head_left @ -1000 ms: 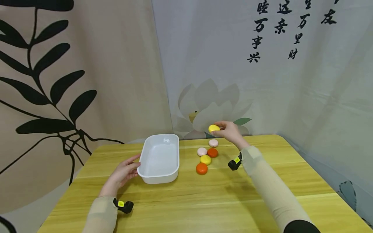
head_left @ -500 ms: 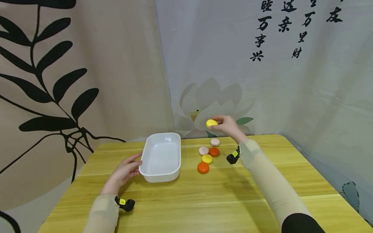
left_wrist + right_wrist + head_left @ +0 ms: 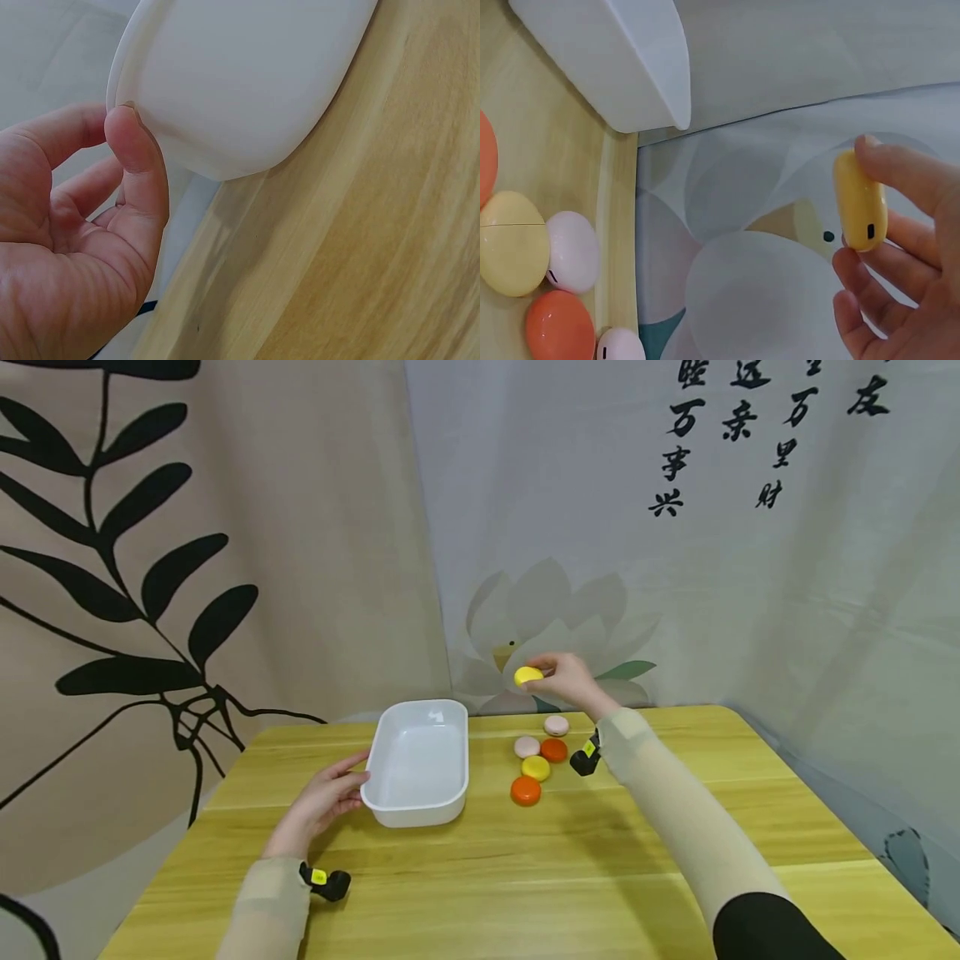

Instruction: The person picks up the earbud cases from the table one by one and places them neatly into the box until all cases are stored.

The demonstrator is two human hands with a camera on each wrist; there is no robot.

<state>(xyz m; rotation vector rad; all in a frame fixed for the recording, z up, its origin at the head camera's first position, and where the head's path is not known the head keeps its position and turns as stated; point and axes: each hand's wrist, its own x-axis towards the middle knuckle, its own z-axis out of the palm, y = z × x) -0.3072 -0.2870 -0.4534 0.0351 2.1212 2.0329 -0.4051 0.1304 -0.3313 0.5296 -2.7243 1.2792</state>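
Note:
My left hand [image 3: 330,797] pinches the left rim of a deep white rectangular dish [image 3: 416,810], thumb over the rim and fingers outside, as the left wrist view shows. Up beyond the table's far edge, my right hand [image 3: 568,681] holds a glossy yellow round disc [image 3: 860,202] between thumb and fingertips. The disc has a small dark slot in its edge. Below that hand lie similar discs: a near orange one [image 3: 526,791], a yellow one [image 3: 536,767], a far orange one [image 3: 553,750] and two pale pink ones, one nearer [image 3: 527,747], one farther [image 3: 556,725].
The wooden table [image 3: 480,885] carries the dish at left of centre and the loose discs to its right. Behind the table hangs a printed curtain [image 3: 562,527] with leaves, a flower and dark characters. Each wrist wears a small black camera, such as the left camera [image 3: 330,885].
My right hand has moved left and slightly up with the yellow disc, toward the dish. My left hand keeps its hold on the dish. The head view has shifted slightly.

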